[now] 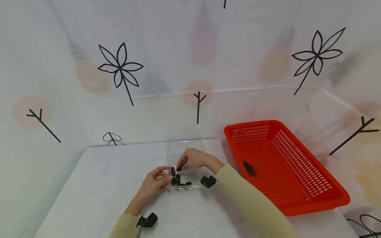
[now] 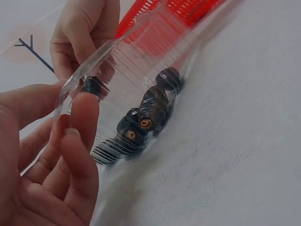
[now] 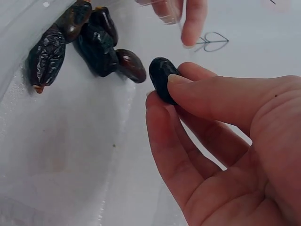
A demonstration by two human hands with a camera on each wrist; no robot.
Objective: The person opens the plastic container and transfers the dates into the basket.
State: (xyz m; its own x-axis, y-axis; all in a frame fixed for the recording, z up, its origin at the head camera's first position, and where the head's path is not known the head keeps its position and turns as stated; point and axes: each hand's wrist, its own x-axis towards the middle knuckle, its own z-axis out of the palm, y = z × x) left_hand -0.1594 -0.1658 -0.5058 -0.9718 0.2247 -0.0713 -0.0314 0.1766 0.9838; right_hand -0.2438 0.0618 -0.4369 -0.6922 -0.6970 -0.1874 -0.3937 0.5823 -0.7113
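My right hand [image 1: 194, 158] pinches a dark, wrinkled date [image 3: 161, 75] between thumb and fingertips, over the clear plastic container [image 1: 194, 186]. Several more dates [image 3: 96, 49] lie inside, gathered at its left side and along the near wall. At the container's left edge is my left hand [image 1: 155, 180], its bent fingers gripping the thin side wall. From the left wrist view, the dates [image 2: 154, 106] show through the ribbed plastic, and the right hand [image 2: 84, 33] reaches in from behind.
The container's clear lid [image 1: 184, 145] stands raised at the back. To the right, a red plastic basket [image 1: 285, 165] with slotted walls holds a few dark dates [image 1: 249, 168]. A white patterned cloth covers the table [image 1: 98, 185] and hangs behind it.
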